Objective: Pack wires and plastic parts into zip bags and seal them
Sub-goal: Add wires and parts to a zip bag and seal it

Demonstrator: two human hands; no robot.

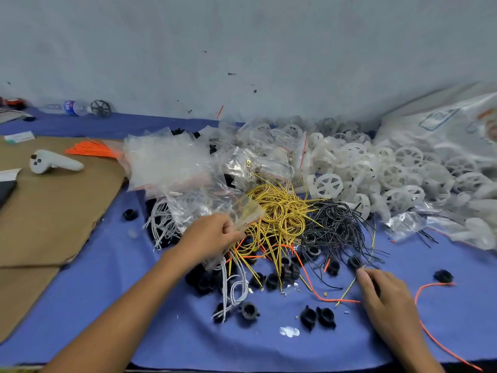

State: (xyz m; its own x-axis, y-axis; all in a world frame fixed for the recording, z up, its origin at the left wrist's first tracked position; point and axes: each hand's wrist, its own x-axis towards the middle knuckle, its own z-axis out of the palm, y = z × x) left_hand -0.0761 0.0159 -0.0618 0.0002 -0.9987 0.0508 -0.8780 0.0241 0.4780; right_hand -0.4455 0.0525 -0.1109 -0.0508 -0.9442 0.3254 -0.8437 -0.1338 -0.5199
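My left hand [215, 236] pinches a small clear zip bag [246, 211] and holds it up over the tangle of yellow wires [279, 211]. My right hand [379, 294] rests on the blue cloth [134, 305] with fingers curled; its fingertips touch a black wire and a black plastic ring [354, 261] at the edge of the black wire tangle [333, 227]. Several black plastic parts [317, 317] lie scattered in front. White wires [164, 224] lie to the left, and a heap of empty zip bags [166, 162] sits behind them.
A big pile of white plastic wheels [390, 170] fills the right back. Brown cardboard [53, 205] at left carries a white controller [53, 161] and orange wires [91, 149]. A loose orange wire [430, 289] trails at right. A water bottle [72, 107] lies by the wall.
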